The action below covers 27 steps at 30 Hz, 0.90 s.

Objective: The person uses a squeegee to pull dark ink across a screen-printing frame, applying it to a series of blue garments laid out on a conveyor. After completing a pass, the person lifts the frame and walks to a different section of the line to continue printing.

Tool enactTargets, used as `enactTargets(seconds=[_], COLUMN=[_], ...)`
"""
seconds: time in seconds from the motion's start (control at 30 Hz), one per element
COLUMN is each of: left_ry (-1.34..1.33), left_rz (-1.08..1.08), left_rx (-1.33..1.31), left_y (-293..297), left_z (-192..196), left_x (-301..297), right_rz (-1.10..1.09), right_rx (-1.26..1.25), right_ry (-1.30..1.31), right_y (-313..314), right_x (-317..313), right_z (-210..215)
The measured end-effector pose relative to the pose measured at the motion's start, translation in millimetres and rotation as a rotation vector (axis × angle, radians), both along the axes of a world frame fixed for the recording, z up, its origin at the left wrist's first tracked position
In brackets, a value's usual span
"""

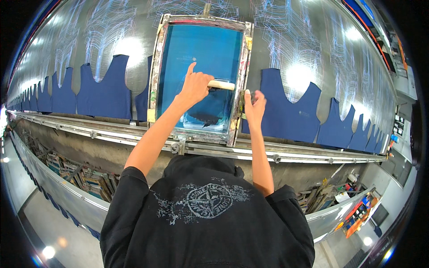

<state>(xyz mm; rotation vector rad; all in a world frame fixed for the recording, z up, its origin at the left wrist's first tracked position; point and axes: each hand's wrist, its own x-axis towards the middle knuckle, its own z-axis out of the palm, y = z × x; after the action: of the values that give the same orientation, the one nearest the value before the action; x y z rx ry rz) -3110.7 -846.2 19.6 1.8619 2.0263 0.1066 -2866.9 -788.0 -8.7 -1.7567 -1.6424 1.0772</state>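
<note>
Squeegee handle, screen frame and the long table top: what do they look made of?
Squeegee handle, gripped by the left hand: pale, matte, probably bare wood. Screen frame, touched by the right hand: grey metal by its look, crusted with dried ink. Table top: glossy, mirror-like sheen with lamp glare, likely polished metal or a coated surface.

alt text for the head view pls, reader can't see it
The left hand grips a pale wooden-handled squeegee on a blue-meshed, metal-framed printing screen, while the right hand rests on its right edge. Navy vest-shaped fabric pieces line the long table.
</note>
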Motion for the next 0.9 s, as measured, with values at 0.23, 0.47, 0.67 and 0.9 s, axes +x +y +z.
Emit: enactTargets(seconds=[0.23,0.47,0.67,0.9], left_ry=[-0.159,-0.172,-0.107,-0.1], left_rz=[0.069,0.149,0.151,0.217], left_rx=[0.384,0.339,0.242,0.243], left_y=[-125.1,-197.3,-285.4,-351.1], left_z=[6.5,26.4,21.8,14.1], left_x=[43.1,-24.0,-210.1,-348.1], right_rz=[-0.166,-0.194,-0.149,-0.056], right_rx=[-0.118,0.028,-0.06,0.079], right_ry=[0.317,0.381,0.542,0.424], right_y=[12.7,-48.6,-144.0,-208.7], right_x=[-6.2,-115.4,-290.9,-433.3], right_z=[1.4,13.4,-30.1,-44.6])
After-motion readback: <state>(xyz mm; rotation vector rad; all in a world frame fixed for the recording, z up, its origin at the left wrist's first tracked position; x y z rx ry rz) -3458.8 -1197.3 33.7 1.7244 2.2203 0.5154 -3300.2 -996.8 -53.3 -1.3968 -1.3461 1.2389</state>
